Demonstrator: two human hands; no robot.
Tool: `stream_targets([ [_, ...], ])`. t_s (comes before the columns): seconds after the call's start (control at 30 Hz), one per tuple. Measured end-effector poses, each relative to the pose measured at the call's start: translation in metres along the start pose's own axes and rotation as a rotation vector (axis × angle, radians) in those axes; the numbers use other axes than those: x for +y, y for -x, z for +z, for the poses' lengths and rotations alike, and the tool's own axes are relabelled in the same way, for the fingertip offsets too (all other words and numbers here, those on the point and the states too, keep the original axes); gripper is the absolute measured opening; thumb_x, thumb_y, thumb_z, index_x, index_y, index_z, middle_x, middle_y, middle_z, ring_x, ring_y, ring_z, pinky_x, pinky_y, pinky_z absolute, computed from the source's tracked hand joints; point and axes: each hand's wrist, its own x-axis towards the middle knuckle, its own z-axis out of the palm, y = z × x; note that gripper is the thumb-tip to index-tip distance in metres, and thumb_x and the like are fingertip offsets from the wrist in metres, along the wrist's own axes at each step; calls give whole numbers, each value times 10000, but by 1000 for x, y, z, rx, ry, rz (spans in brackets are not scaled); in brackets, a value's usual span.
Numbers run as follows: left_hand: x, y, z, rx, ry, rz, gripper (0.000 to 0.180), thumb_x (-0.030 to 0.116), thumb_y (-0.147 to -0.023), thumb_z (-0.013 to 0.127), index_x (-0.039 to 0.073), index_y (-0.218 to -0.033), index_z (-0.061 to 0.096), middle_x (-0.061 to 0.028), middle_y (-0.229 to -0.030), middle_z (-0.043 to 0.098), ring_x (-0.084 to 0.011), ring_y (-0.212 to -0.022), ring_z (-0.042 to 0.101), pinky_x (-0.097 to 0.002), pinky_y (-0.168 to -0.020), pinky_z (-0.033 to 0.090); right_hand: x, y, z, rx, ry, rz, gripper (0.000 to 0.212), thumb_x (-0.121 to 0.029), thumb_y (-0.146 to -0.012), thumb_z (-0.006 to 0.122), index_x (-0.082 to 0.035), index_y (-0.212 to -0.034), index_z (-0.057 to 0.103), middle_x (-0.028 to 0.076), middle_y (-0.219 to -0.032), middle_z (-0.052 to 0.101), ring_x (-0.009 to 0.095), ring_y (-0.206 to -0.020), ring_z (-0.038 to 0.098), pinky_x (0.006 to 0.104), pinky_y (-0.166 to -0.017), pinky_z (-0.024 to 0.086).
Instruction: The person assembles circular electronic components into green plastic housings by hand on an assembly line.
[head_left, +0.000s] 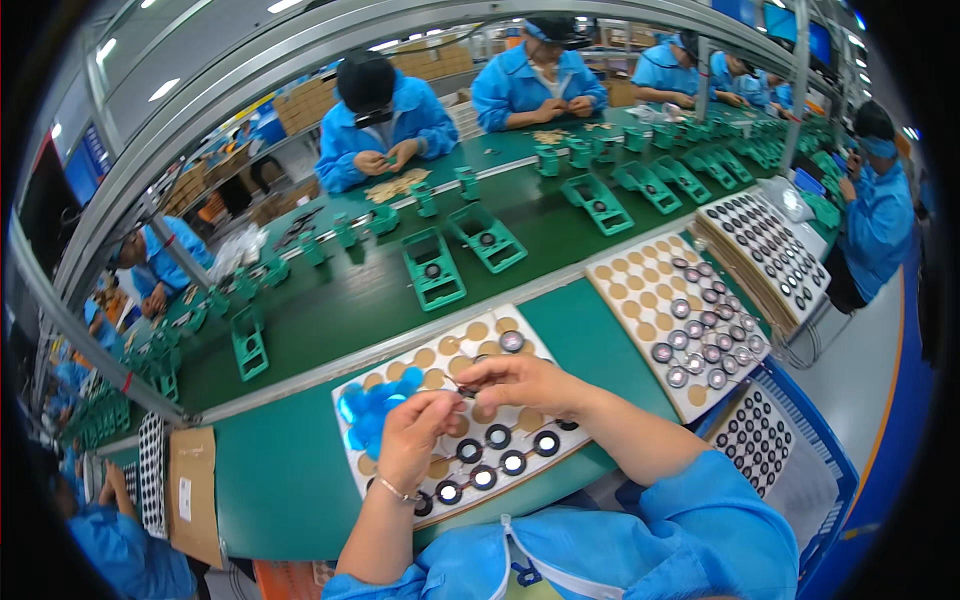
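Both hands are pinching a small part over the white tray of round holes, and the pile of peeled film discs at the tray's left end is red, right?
Not quite. In the head view the pile of peeled film discs is blue, not red. The rest holds: the left hand and right hand pinch a small part over the white tray of round holes.

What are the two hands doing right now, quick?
Left hand: fingers pinched shut on a small part too tiny to identify, above the tray.
Right hand: fingers pinched shut on the same small part.
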Motion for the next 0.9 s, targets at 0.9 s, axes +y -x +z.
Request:
stream_targets([
  [0.9,1,2,-10,-26,-66,-86,103,143,-845,606,47,-884,613,-30,-806,637,-42,-635,485,-173,-549,363,0,-1,11,21,559,-325,403,-22,-782,612,-70,-1179,563,75,-1099,525,198,-1045,497,298,-877,415],
])
